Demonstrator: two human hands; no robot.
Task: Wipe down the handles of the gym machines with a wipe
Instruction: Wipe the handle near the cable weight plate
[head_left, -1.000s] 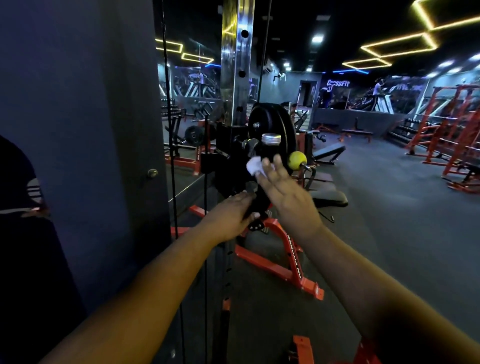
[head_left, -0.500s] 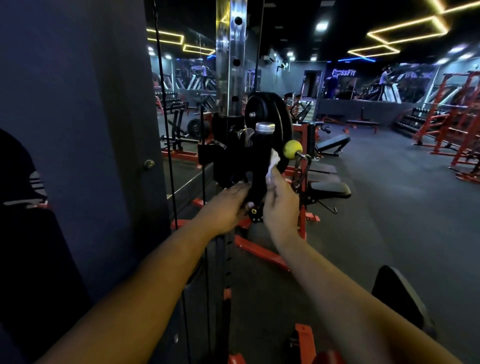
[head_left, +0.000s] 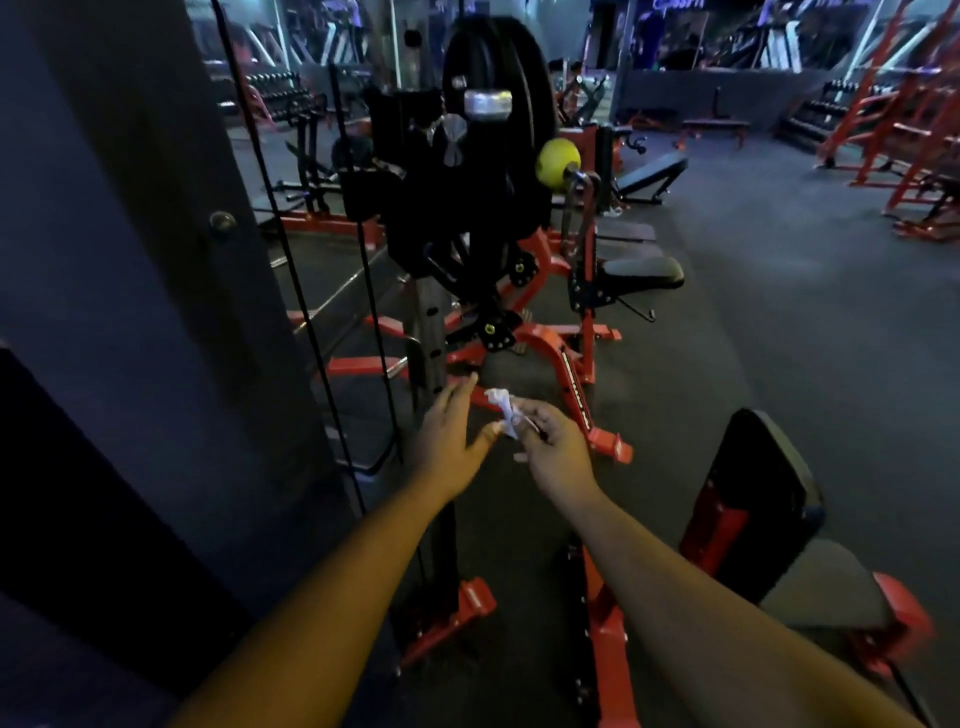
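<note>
Wipe (head_left: 503, 413) sat crumpled, pinched in right hand (head_left: 553, 457) fingers, low, well below machine handle (head_left: 485, 171). Left hand (head_left: 451, 447) fingers spread, touching nothing. Likely between handles; next move: refold wipe, reach fresh handle.

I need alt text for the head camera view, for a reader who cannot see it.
A person's right hand pinches a crumpled white wipe while the open left hand reaches toward it, both held low in front of a black and red gym machine. A yellow knob sticks out from the machine's right side.

Right hand (head_left: 553, 457) pinching crumpled white wipe (head_left: 503, 410), left hand (head_left: 449, 439) spread beside it, possibly touching
</note>
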